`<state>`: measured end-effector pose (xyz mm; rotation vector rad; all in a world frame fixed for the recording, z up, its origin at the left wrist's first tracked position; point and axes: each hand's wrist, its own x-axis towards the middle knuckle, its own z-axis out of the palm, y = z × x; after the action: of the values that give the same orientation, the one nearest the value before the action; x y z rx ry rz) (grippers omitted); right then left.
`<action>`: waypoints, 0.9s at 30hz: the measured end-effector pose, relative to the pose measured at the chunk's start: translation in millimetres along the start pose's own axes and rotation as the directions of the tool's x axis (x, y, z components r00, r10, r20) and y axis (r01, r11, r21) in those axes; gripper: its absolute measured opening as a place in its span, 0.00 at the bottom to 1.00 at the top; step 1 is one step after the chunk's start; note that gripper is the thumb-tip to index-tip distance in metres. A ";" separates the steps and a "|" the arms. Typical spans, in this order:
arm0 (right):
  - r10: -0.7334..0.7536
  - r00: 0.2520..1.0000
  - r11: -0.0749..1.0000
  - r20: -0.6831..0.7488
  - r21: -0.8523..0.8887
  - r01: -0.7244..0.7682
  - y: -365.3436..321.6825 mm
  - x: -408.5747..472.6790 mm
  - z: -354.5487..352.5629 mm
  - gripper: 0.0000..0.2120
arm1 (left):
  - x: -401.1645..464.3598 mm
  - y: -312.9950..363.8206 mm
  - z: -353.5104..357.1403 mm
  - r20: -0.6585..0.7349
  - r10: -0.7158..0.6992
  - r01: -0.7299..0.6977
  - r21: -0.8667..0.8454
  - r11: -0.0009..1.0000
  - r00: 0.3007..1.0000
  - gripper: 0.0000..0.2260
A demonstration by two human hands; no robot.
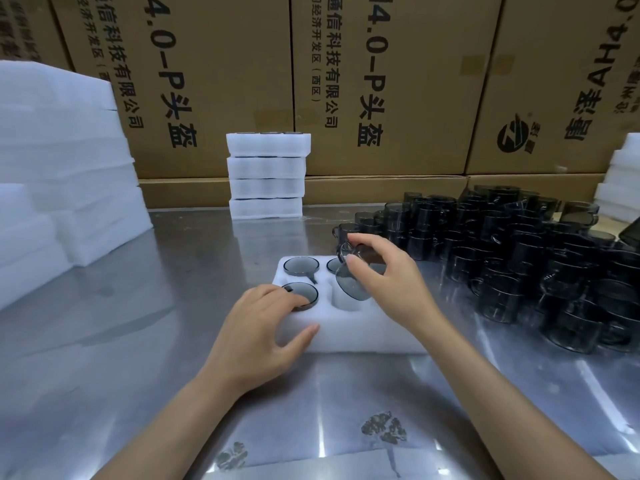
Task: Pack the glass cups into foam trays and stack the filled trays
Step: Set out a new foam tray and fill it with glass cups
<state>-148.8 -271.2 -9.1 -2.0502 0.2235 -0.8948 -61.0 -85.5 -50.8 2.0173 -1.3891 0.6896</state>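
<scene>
A shiny metal bench (pixel 145 341) carries a foam tray (pixel 363 336) at its middle, loose glass cups (pixel 519 265) massed at the right, a tray stack (pixel 266 174) at the back edge, foam piles (pixel 62 161) left.

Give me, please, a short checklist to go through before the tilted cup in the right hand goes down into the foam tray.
1. Grip: the right hand pinches the tilted cup at rim and side. Ok.
2. Target: the empty pocket lies right below the cup, nothing in it. Ok.
3. Cup upright over the pocket: it leans, base toward the pocket. Not ok yet.
4. Tray steady: the left hand rests on the foam tray and on the front-left cup. Ok.
5. Left fingers away from the target pocket: they lie on the neighbouring cup. Ok.
6. Pockets under the right hand free or filled: hidden. Cannot tell.
</scene>
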 end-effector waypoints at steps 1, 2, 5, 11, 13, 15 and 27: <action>0.014 1.000 0.999 -0.003 0.039 -0.014 -0.1 0.3 -0.3 0.14 | 0.0 0.2 -0.1 0.004 -0.003 0.003 -0.002 1.000 1.000 0.15; 0.024 1.000 0.997 -0.006 0.067 -0.023 -0.1 0.6 -0.5 0.13 | 0.2 0.5 -0.2 0.008 -0.007 0.007 -0.003 1.000 1.000 0.15; 0.007 1.000 1.000 0.011 0.024 -0.007 0.1 -0.3 1.0 0.14 | 0.9 1.4 -0.8 0.020 -0.018 0.018 -0.005 1.000 1.000 0.16; -0.088 0.981 0.952 0.175 -0.275 0.134 -0.4 -8.7 8.0 0.20 | 0.2 3.1 -2.3 0.028 -0.029 0.030 -0.014 0.999 0.999 0.16; -0.053 0.986 0.950 0.157 -0.298 0.098 -3.3 -7.6 6.7 0.18 | -0.1 3.3 -3.0 0.031 -0.032 0.033 -0.016 0.999 0.999 0.16; -0.017 0.987 0.935 0.157 -0.349 0.072 -5.7 -5.9 5.2 0.18 | -0.1 3.8 -3.6 0.033 -0.033 0.034 -0.019 0.999 0.999 0.16; 0.027 0.986 0.844 0.165 -0.532 0.066 -14.2 -5.8 9.0 0.15 | 0.0 3.4 -5.1 0.043 -0.039 0.040 -0.029 0.999 0.998 0.15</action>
<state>-149.3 -254.0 -4.3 -2.6394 0.3982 -0.7156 -64.6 -82.8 -46.7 2.0416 -1.3713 0.6092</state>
